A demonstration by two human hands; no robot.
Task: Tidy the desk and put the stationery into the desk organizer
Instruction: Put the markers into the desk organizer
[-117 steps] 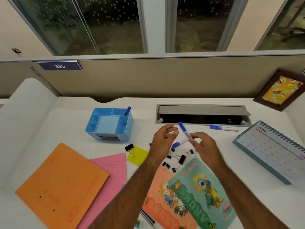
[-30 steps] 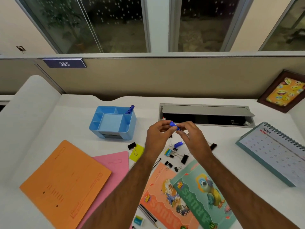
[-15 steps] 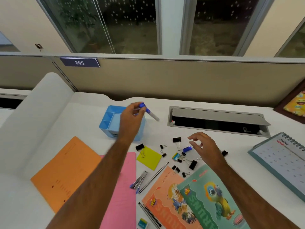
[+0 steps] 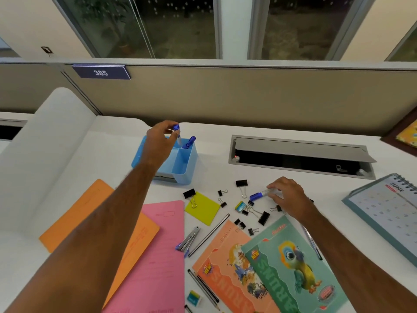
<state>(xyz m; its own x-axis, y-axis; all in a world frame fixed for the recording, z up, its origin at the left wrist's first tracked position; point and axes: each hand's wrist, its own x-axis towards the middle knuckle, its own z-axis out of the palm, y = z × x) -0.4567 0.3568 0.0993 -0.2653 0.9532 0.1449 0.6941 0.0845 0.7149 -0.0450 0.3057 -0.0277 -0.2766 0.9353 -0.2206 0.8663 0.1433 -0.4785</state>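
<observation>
My left hand (image 4: 160,141) holds a blue-capped marker (image 4: 177,132) upright over the back right compartment of the light blue desk organizer (image 4: 182,163). Another blue marker (image 4: 189,142) stands in that compartment. My right hand (image 4: 287,197) rests on the desk with its fingers closed on a third blue-capped marker (image 4: 259,195) that lies flat. Several black binder clips (image 4: 241,184) are scattered around it, with a small eraser (image 4: 240,206) and a yellow sticky pad (image 4: 202,207).
Orange (image 4: 74,224) and pink folders (image 4: 158,251) lie at front left. A stapler (image 4: 188,239), pencils (image 4: 208,234) and two colourful notebooks (image 4: 291,265) lie in front. A desk calendar (image 4: 388,213) stands at right, an open cable tray (image 4: 297,158) behind.
My left hand has carried its marker further over the organizer and turned it upright above the back right compartment. My right hand has come down onto the marker lying among the clips.
</observation>
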